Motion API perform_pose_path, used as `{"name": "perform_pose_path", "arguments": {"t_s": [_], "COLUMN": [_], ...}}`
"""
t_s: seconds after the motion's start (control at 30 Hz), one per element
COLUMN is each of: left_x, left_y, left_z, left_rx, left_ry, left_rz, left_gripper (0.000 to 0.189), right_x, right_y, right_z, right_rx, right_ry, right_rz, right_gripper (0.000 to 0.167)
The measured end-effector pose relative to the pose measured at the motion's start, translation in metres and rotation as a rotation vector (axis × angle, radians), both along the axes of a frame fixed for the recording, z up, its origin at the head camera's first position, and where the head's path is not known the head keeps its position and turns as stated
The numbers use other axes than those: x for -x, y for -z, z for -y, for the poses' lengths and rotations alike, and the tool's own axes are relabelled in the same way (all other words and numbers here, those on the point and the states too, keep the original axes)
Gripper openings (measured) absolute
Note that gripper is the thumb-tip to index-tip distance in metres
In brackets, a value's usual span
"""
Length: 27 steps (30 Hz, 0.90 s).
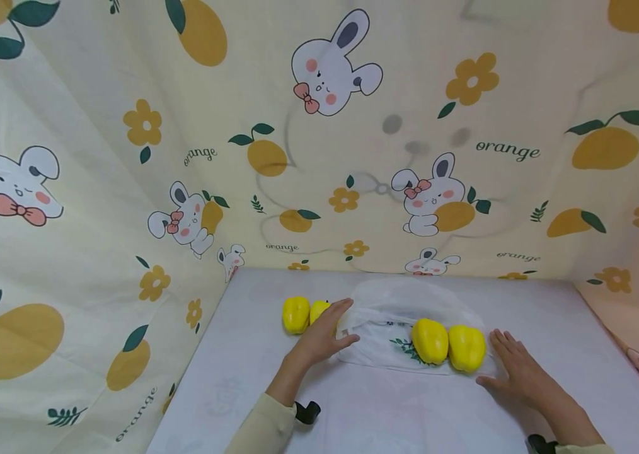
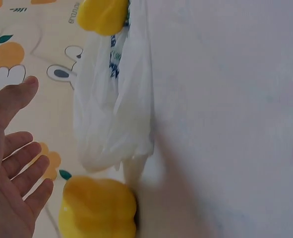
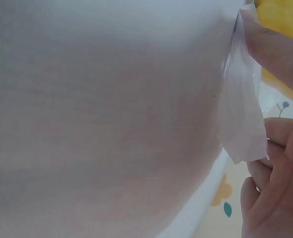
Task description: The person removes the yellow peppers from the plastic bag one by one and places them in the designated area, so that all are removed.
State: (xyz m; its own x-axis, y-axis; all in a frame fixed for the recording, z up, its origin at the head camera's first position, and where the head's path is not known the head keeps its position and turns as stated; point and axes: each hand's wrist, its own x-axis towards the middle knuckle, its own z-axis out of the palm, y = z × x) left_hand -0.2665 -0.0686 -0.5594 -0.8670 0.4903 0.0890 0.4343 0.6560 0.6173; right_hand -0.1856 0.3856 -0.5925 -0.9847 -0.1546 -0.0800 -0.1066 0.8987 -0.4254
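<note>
A thin white plastic bag [image 1: 373, 343] with green leaf print lies flat on the table. Two yellow bell peppers, one [image 1: 430, 342] left of the other [image 1: 467, 349], rest on its right part. My left hand [image 1: 322, 331] is spread near the bag's left edge, holding nothing; in the left wrist view its fingers are apart from the bag. It partly covers one of two more yellow bell peppers [image 1: 296, 315] at the left. At the bag's right end, my right hand [image 1: 518, 372] lies with extended fingers, its thumb touching the plastic [image 3: 243, 109] in the right wrist view.
The white table [image 1: 399, 416] meets a cream printed cloth [image 1: 319, 189] hanging behind it and along both sides. A dark strap piece [image 1: 308, 413] shows at the left wrist, another [image 1: 541, 444] at the right.
</note>
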Motion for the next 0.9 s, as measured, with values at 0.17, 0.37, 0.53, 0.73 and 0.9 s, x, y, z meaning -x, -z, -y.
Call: {"name": "perform_pose_path", "arguments": {"t_s": [0.17, 0.37, 0.53, 0.73, 0.9], "left_x": [-0.002, -0.003, -0.004, -0.005, -0.006], "left_y": [0.004, 0.008, 0.008, 0.008, 0.012], "left_z": [-0.012, -0.026, -0.035, -0.046, -0.059], "left_rx": [0.009, 0.036, 0.056, 0.071, 0.071], "left_ry": [0.025, 0.044, 0.06, 0.069, 0.065], "left_rz": [0.008, 0.014, -0.001, 0.0, 0.03], "left_gripper": [0.086, 0.087, 0.086, 0.086, 0.087], "right_x": [0.001, 0.001, 0.001, 0.0, 0.0], "right_y": [0.001, 0.001, 0.0, -0.002, -0.001], "right_z": [-0.001, -0.001, 0.0, 0.001, 0.001], "right_rx": [0.001, 0.01, 0.01, 0.018, 0.025], "right_ry": [0.004, 0.014, 0.011, 0.022, 0.023], "right_rz": [0.002, 0.02, 0.017, 0.03, 0.032], "right_gripper": [0.126, 0.127, 0.127, 0.128, 0.128]}}
